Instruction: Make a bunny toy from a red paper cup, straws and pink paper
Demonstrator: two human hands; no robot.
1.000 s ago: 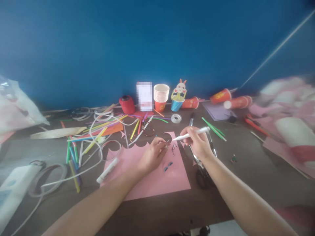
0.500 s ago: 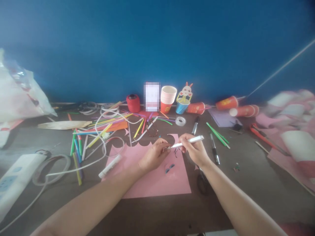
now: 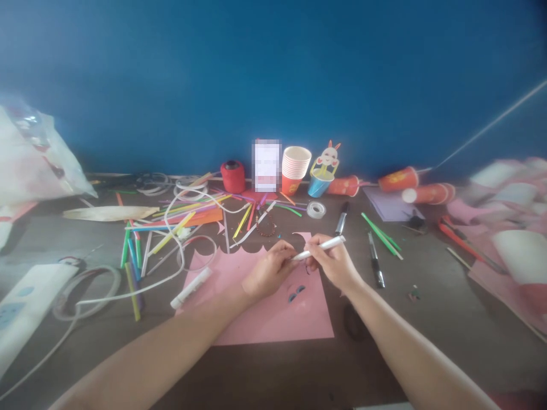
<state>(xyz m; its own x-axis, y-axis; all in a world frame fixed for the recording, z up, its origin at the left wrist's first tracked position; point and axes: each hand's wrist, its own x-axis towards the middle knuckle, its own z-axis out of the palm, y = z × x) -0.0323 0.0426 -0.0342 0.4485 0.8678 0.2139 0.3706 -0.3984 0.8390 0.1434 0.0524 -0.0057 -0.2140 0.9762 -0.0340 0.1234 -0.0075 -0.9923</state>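
Observation:
My right hand point(image 3: 331, 259) is closed around a white marker pen point(image 3: 329, 244), held slantwise with its tip pointing left. The tip meets the pinched fingers of my left hand point(image 3: 273, 267); whatever those fingers hold is too small and covered to make out. Both hands are over a pink paper sheet point(image 3: 273, 319) with a scalloped far edge. Two small dark half-round pieces point(image 3: 296, 294) lie on the sheet just below the hands. To the left, a white tube-like stick point(image 3: 191, 288) rests across the sheet's edge. Dark curved marks beneath my right fingers are partly hidden.
Paper cups point(image 3: 296, 165), a blue cup with a rabbit figure point(image 3: 322, 181) and a red spool point(image 3: 233, 177) stand along the wall. Colored straws and a white cable point(image 3: 171, 228) spread left, near a power strip point(image 3: 34, 290). Pens, green straws and a red-handled cutter point(image 3: 459, 239) lie right.
My right hand and the marker pen have shifted slightly left, closer to my left hand. The left hand keeps its pinch. The whole view has moved a little.

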